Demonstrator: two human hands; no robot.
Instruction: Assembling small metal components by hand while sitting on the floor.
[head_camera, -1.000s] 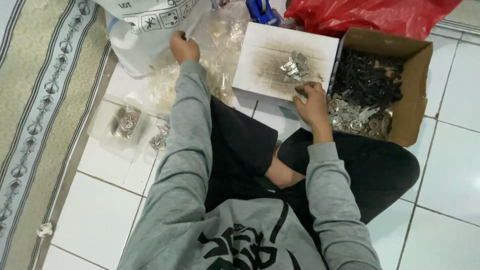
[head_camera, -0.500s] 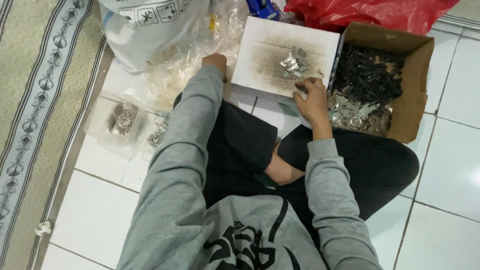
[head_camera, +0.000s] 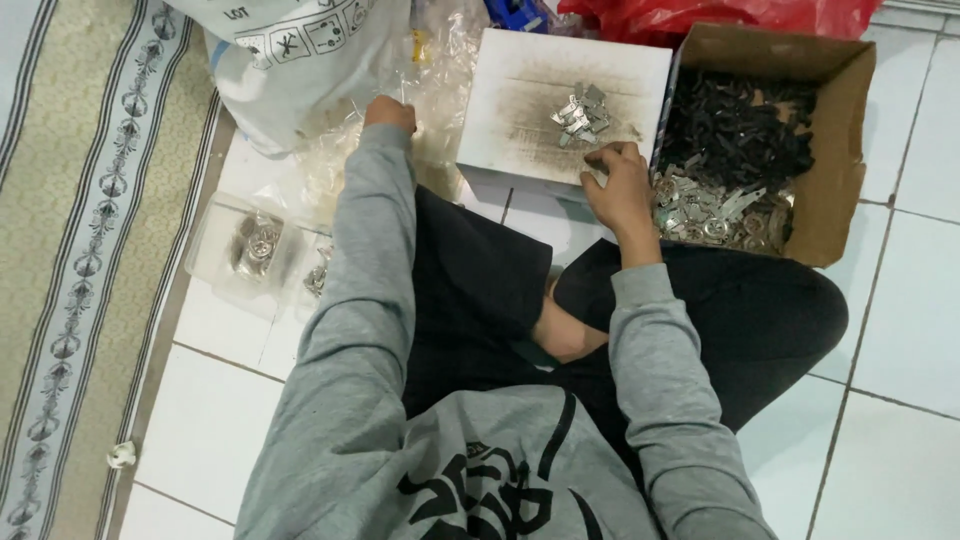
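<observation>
Right hand (head_camera: 622, 190) at white board's (head_camera: 520, 100) edge, grip pinched on something unclear, left hand (head_camera: 390, 112) in clear bags (head_camera: 440, 90), grip hidden

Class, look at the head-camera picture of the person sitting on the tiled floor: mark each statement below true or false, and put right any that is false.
1. The right hand rests at the near edge of the white board. True.
2. The small pile of metal pieces lies on the striped rug. False: it lies on the white board.
3. The left hand reaches into the clear plastic bags. True.
4. The cardboard box holds only dark parts. False: dark parts fill the far side, silver parts the near side.
5. The red bag lies on the person's lap. False: it lies beyond the box and board, at the top of the picture.
</observation>
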